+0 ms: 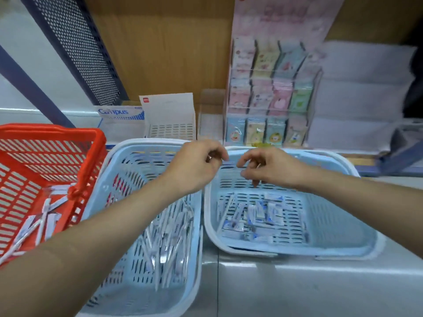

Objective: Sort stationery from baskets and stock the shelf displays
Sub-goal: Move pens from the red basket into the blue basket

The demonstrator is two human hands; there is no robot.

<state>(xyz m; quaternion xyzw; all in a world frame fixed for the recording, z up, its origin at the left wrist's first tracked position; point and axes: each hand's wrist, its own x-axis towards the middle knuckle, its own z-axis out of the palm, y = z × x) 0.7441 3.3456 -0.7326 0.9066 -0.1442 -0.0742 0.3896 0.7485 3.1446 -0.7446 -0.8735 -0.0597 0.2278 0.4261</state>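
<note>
The small white-and-blue packets [254, 217] lie in a loose heap on the floor of the right blue basket [338, 225], below the right hand [272, 167] and nearer the camera. That hand hangs over the basket's far wall with its fingers curled downward. Blur hides whether they pinch anything. The left hand [194, 167] is just beside it, over the spot where the two blue baskets' far rims meet. Its fingers are bunched tight toward the right hand, and I cannot tell if it holds something.

Under the left forearm, the middle blue basket [128, 156] holds long, thin wrapped pens [164, 243] strewn along its floor. The red basket [55, 136] touches its left side and has a few similar wrapped pieces [36, 223] in its near corner.

All three sit on a grey shelf [309, 284]. Behind them stand a Campus box [119, 114], a white carton [170, 115] and a clear tiered stand [270, 94] of pastel packs.
</note>
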